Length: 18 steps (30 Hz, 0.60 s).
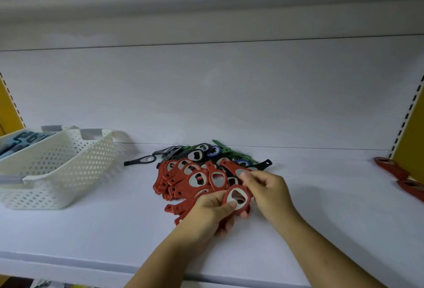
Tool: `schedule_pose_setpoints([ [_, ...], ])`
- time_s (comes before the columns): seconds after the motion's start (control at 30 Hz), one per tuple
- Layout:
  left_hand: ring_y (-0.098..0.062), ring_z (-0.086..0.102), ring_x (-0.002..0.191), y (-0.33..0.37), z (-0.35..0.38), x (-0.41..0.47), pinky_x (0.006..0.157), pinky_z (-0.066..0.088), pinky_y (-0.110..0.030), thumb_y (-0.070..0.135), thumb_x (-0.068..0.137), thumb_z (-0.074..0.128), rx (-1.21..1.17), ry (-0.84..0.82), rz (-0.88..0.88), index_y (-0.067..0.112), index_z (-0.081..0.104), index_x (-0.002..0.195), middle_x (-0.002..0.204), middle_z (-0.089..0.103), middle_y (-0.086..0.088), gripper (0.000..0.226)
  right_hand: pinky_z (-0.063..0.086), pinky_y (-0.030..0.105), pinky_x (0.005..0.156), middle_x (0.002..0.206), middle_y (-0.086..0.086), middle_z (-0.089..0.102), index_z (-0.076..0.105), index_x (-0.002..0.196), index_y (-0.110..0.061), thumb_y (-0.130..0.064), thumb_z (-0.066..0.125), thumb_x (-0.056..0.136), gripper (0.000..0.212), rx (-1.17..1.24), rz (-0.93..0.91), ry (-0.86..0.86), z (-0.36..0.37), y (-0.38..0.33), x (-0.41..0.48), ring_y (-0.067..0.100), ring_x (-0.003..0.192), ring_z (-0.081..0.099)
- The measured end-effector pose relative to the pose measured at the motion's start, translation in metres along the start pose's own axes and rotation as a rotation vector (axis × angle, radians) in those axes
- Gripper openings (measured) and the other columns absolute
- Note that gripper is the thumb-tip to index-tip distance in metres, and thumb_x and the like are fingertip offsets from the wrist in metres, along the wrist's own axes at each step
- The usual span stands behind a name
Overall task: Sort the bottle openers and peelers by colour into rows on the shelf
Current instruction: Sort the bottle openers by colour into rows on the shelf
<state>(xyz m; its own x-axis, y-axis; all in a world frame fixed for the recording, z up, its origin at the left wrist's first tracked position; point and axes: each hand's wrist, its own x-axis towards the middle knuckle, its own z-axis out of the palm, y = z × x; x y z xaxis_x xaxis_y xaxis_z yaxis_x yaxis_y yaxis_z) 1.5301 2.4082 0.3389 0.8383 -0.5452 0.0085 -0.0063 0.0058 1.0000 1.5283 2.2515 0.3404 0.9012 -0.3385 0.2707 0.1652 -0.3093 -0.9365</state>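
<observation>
Left hand (213,212): fingers are curled round a stacked bunch of red openers (237,198), held just above the shelf (321,214), ring heads up. Right hand (268,186): thumb and forefinger are closed narrowly on the head of a single red opener (229,166) at the near-right of the mixed pile (183,180). The contact itself is slightly blurred.

The pile is mid-shelf: reds in front, black, green and blue pieces (206,152) behind, tangled. More red pieces (390,169) are laid out at the far right edge. A perforated white basket (68,166) is tilted at the left.

Handling, as judged: the pieces are light, flat and stiff, and the rubbery coating should give decent friction. The metal insert is likely slicker. Best taken at the ring head, pinched flat-to-flat, or hooked through the hole. Narrow handles are expected to snag on neighbours when lifted from the heap. The stacked bunch can fan out if the grip is loosened.
</observation>
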Motion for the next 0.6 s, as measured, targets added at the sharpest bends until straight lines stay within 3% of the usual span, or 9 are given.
schedule_pose_setpoints([
  [0.07, -0.010, 0.045, 0.052, 0.001, 0.000, 0.000, 0.046, 0.033, -0.019, 0.012, 0.101, 0.041, -0.071, 0.054, 0.002, 0.009, 0.061, 0.100, 0.077, 0.067, -0.005, 0.021, 0.036, 0.026, 0.052, 0.048, -0.003, 0.051, 0.064, 0.065, -0.012, -0.031, 0.063, 0.088, 0.030, -0.262, -0.008, 0.137, -0.002, 0.013, -0.002, 0.018, 0.052, 0.046],
  [0.17, -0.013, 0.047, 0.055, 0.001, -0.002, 0.002, 0.048, 0.035, -0.021, 0.015, 0.102, 0.036, -0.160, 0.081, 0.004, 0.012, 0.057, 0.111, 0.084, 0.067, -0.009, 0.023, 0.039, 0.023, 0.054, 0.064, -0.009, 0.060, 0.067, 0.074, -0.023, -0.043, 0.063, 0.083, 0.023, -0.610, 0.006, -0.006, -0.007, 0.018, -0.009, 0.013, 0.064, 0.055],
  [0.3, -0.016, 0.050, 0.056, 0.002, -0.003, 0.002, 0.050, 0.038, -0.023, 0.015, 0.101, 0.036, -0.251, 0.079, -0.028, 0.010, 0.056, 0.102, 0.085, 0.066, -0.014, 0.021, 0.032, 0.019, 0.052, 0.079, -0.014, 0.057, 0.068, 0.086, -0.031, -0.056, 0.061, 0.080, 0.027, -0.765, -0.013, -0.113, -0.003, 0.019, -0.008, 0.006, 0.072, 0.053],
  [0.43, -0.019, 0.062, 0.060, 0.002, -0.003, 0.003, 0.058, 0.053, -0.029, 0.015, 0.101, 0.035, -0.323, 0.067, -0.075, 0.005, 0.057, 0.105, 0.085, 0.069, -0.016, 0.024, 0.043, 0.024, 0.059, 0.074, -0.013, 0.060, 0.062, 0.081, -0.029, -0.039, 0.064, 0.084, 0.011, -0.618, 0.048, -0.064, -0.006, 0.022, -0.005, 0.011, 0.073, 0.058],
  [0.5, -0.020, 0.066, 0.062, 0.003, -0.002, 0.003, 0.059, 0.056, -0.030, 0.026, 0.101, 0.034, -0.370, 0.068, -0.116, 0.001, 0.059, 0.108, 0.084, 0.070, -0.016, 0.036, 0.045, 0.028, 0.064, 0.072, -0.008, 0.062, 0.060, 0.078, -0.023, -0.029, 0.062, 0.088, 0.012, -0.482, 0.072, 0.028, -0.008, 0.022, -0.002, 0.018, 0.071, 0.059],
  [0.6, -0.022, 0.069, 0.065, 0.004, -0.003, 0.004, 0.055, 0.057, -0.031, 0.047, 0.100, 0.024, -0.424, 0.063, -0.163, 0.002, 0.063, 0.103, 0.085, 0.070, -0.019, 0.060, 0.042, 0.030, 0.060, 0.065, 0.005, 0.061, 0.060, 0.074, -0.015, -0.017, 0.053, 0.093, 0.020, -0.191, 0.144, 0.213, -0.014, 0.023, 0.004, 0.023, 0.059, 0.055],
])
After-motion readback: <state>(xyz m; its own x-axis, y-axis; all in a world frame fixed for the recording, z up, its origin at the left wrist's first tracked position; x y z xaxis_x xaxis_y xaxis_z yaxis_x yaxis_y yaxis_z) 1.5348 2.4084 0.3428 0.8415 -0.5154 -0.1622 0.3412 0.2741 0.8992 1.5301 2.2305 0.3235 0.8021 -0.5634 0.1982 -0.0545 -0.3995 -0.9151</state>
